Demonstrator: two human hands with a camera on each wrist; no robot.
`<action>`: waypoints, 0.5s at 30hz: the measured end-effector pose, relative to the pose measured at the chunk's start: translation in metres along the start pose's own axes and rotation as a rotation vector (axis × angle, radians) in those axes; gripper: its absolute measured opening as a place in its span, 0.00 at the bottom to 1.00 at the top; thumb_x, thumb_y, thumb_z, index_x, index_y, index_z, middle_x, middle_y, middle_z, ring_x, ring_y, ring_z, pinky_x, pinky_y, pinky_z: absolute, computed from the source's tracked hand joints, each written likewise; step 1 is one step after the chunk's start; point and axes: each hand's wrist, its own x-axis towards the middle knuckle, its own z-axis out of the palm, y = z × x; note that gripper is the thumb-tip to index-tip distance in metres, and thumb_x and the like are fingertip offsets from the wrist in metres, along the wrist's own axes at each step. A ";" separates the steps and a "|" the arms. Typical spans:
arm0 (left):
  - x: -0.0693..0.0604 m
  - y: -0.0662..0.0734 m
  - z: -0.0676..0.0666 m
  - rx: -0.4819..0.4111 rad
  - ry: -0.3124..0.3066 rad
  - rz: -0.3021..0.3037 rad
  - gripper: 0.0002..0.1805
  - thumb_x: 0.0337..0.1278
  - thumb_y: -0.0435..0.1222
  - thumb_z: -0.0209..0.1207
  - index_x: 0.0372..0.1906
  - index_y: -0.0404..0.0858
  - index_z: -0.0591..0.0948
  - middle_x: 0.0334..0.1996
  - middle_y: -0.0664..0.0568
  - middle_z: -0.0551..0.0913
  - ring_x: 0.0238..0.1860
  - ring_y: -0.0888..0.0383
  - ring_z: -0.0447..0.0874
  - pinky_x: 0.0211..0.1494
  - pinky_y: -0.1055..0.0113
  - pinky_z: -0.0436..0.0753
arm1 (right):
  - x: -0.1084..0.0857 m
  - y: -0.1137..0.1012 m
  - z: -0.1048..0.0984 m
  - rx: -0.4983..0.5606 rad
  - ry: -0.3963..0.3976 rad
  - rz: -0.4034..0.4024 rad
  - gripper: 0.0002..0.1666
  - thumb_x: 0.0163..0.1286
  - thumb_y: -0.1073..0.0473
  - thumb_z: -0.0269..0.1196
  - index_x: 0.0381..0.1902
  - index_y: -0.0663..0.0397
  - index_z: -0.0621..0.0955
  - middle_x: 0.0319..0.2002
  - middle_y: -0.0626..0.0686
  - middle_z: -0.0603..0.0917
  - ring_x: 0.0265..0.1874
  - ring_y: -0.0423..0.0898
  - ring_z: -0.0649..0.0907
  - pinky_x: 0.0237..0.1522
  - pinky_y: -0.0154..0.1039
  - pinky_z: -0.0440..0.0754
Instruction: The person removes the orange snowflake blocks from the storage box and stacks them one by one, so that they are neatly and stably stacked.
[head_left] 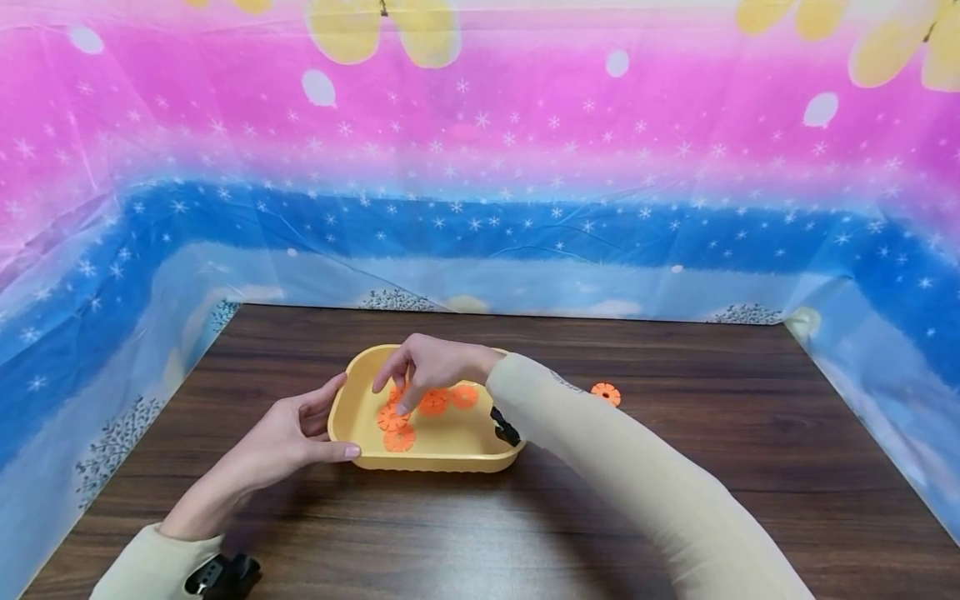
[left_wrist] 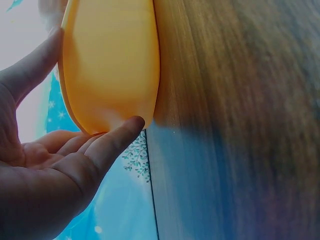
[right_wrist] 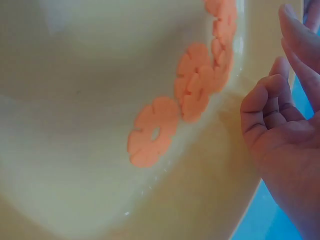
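A yellow plastic tray (head_left: 450, 462) stands on the table, holding several orange notched, flower-shaped discs (head_left: 400, 439). My left hand (head_left: 285, 433) grips its left end, thumb on the near rim and fingers along the far-left side; the left wrist view shows thumb and fingers spanning the yellow wall (left_wrist: 112, 60). Over the tray's left half hovers my right hand (head_left: 431, 364), thumb and index finger pointing down and apart. Its thumb tip is at an orange disc. In the right wrist view its other fingers (right_wrist: 260, 102) curl inward beside a row of discs (right_wrist: 142, 145); no held disc shows.
One orange disc (head_left: 606, 394) lies on the dark wooden table (head_left: 375, 533), right of the tray and just beyond the right sleeve (head_left: 637, 467). That sleeve crosses the tray's right end. A patterned pink and blue cloth (head_left: 480, 208) stands around the back and sides.
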 end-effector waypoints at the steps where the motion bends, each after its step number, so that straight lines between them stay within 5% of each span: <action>1: 0.000 0.000 0.000 0.007 0.004 -0.007 0.54 0.42 0.37 0.71 0.72 0.40 0.50 0.69 0.42 0.56 0.62 0.47 0.64 0.49 0.64 0.78 | 0.001 0.000 0.002 -0.006 -0.006 0.002 0.25 0.49 0.65 0.73 0.48 0.55 0.83 0.24 0.53 0.74 0.21 0.43 0.69 0.23 0.30 0.68; 15: -0.001 0.001 0.000 0.012 0.003 0.004 0.54 0.42 0.37 0.71 0.72 0.39 0.50 0.69 0.40 0.55 0.62 0.45 0.64 0.49 0.64 0.78 | 0.008 0.006 0.013 -0.021 -0.022 0.080 0.24 0.47 0.71 0.72 0.45 0.54 0.84 0.22 0.54 0.71 0.18 0.40 0.67 0.21 0.29 0.66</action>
